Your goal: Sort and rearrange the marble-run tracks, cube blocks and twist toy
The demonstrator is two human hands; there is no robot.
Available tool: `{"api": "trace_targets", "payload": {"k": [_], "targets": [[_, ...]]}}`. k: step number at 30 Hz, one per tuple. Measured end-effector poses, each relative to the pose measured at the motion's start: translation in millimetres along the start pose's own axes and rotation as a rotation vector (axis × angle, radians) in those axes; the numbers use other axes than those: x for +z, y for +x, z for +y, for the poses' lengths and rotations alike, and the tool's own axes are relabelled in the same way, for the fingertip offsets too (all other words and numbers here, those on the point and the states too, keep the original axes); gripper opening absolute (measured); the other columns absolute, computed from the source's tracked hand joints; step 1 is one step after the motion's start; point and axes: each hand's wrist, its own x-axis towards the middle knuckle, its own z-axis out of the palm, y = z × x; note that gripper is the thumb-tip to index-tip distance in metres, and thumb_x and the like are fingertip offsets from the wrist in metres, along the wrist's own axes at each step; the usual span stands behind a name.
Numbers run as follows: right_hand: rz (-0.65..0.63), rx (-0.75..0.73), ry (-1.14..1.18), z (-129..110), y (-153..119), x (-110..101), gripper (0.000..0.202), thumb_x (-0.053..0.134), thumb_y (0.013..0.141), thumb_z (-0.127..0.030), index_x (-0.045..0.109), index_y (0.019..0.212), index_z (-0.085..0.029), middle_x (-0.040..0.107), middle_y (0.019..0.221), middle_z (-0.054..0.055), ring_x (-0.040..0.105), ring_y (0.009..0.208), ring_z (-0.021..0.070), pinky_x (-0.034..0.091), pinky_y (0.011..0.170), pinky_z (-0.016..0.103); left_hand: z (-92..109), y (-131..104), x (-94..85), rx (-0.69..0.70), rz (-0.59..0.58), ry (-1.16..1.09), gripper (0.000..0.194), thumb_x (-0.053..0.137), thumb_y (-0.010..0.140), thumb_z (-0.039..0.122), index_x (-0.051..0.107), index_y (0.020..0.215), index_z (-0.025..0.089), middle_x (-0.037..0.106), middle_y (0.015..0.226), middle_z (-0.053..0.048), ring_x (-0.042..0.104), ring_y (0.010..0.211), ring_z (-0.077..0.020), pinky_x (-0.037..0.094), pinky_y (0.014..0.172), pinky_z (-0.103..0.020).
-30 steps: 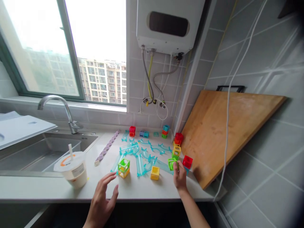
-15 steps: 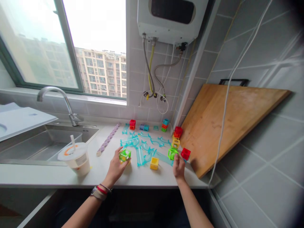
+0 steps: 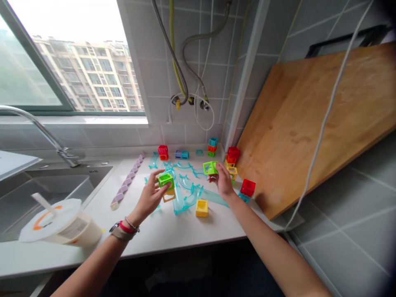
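My left hand (image 3: 153, 192) is closed on a green cube block (image 3: 166, 180). Right below that block shows a yellow cube frame (image 3: 169, 195); I cannot tell whether the two are joined. Out to the right, my right hand (image 3: 223, 181) grips another green cube block (image 3: 210, 168) by its right side, above the counter. Clear teal track pieces (image 3: 185, 187) lie spread between and behind my hands. A yellow cube (image 3: 201, 208) sits on the counter in front of them. A red cube (image 3: 248, 187) rests on a teal piece (image 3: 244, 197) right of my right forearm.
A cup with a straw (image 3: 66, 222) stands at left beside the sink (image 3: 58, 185). A lilac zigzag strip (image 3: 128, 181) lies on the counter. Stacked cubes (image 3: 212, 147) stand near the wall. A wooden board (image 3: 318, 119) leans at right, with a white cable (image 3: 328, 111) hanging before it.
My right hand has lifted its green cube and brought it leftward, away from the blocks by the board. My left hand still holds its green cube. The view has tilted down and closer.
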Motion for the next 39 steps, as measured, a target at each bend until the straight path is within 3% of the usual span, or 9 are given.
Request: {"api": "trace_targets", "payload": {"k": [5,10,15,19,26,29,32,35,39], "targets": [[-0.125,0.092,0.072,16.5,17.5,18.8,0.038,0.068,0.090,-0.059,0.054,0.090,-0.023,0.064,0.073,-0.003,0.062,0.056,0.0133,0.049,0.049,0.023,-7.7,6.1,8.6,-0.081,-0.037,-0.113,0.056,0.068,0.094,0.044,0.044,0.140,0.023,0.066,0.124,-0.012,0.071,0.106,-0.0261,0.060,0.089,-0.042],[-0.120,0.138,0.128,22.4,5.7,17.9,0.038,0.069,0.090,-0.059,0.056,0.094,-0.023,0.068,0.078,-0.001,0.064,0.061,0.0150,0.052,0.052,0.024,-5.1,32.0,19.6,-0.105,-0.082,-0.281,0.055,0.061,0.099,0.047,0.042,0.145,0.023,0.069,0.126,-0.014,0.072,0.093,-0.0229,0.060,0.077,-0.033],[-0.115,0.233,0.213,15.3,-10.2,16.7,0.045,0.068,0.094,-0.052,0.061,0.129,-0.025,0.071,0.086,0.001,0.068,0.072,0.0183,0.058,0.057,0.028,-23.2,38.3,26.4,-0.210,-0.052,-0.522,0.049,0.056,0.100,0.052,0.047,0.139,0.023,0.072,0.118,-0.012,0.072,0.081,-0.0206,0.058,0.065,-0.029],[-0.157,0.299,0.272,9.6,-14.6,15.4,0.058,0.077,0.089,-0.035,0.056,0.143,-0.030,0.072,0.096,0.001,0.070,0.080,0.0191,0.065,0.068,0.033,-26.0,30.3,26.8,-0.346,-0.081,-0.713,0.044,0.052,0.100,0.054,0.053,0.132,0.024,0.070,0.113,-0.010,0.069,0.078,-0.0194,0.058,0.066,-0.032],[-0.297,0.429,0.367,10.3,-20.5,13.6,0.048,0.081,0.084,-0.022,0.066,0.129,-0.025,0.072,0.116,0.007,0.073,0.096,0.0226,0.067,0.083,0.041,-18.5,36.0,22.4,-0.386,-0.100,-0.701,0.055,0.037,0.101,0.066,0.055,0.136,0.027,0.068,0.112,-0.010,0.058,0.061,-0.0143,0.049,0.050,-0.028],[-0.305,0.467,0.408,12.6,-19.1,12.6,0.040,0.084,0.081,-0.026,0.069,0.118,-0.023,0.073,0.112,0.007,0.074,0.095,0.0238,0.066,0.082,0.042,-24.8,31.3,23.0,-0.300,-0.068,-0.604,0.050,0.041,0.102,0.062,0.054,0.133,0.025,0.069,0.112,-0.010,0.067,0.072,-0.0178,0.055,0.057,-0.030],[-0.236,0.507,0.467,13.7,-14.2,10.1,0.038,0.086,0.076,-0.038,0.072,0.108,-0.022,0.076,0.102,0.005,0.076,0.090,0.0239,0.066,0.080,0.039,-32.4,24.6,27.6,0.016,0.122,-0.338,0.035,0.062,0.099,0.044,0.055,0.127,0.025,0.069,0.113,-0.008,0.073,0.094,-0.0220,0.060,0.070,-0.029],[-0.145,0.562,0.472,14.5,-8.0,7.6,0.039,0.080,0.079,-0.052,0.073,0.099,-0.019,0.077,0.092,0.006,0.073,0.075,0.0196,0.064,0.071,0.033,-34.5,20.7,32.3,0.319,0.230,-0.102,0.043,0.075,0.092,0.028,0.054,0.129,0.023,0.069,0.116,-0.009,0.072,0.109,-0.0267,0.062,0.076,-0.031],[-0.090,0.580,0.453,16.2,-2.5,7.0,0.045,0.070,0.083,-0.063,0.072,0.091,-0.018,0.077,0.082,0.006,0.067,0.063,0.0165,0.060,0.063,0.030,-32.5,18.3,32.5,0.393,0.194,-0.040,0.049,0.075,0.091,0.028,0.054,0.136,0.022,0.070,0.117,-0.011,0.074,0.105,-0.0287,0.065,0.075,-0.035]]}}
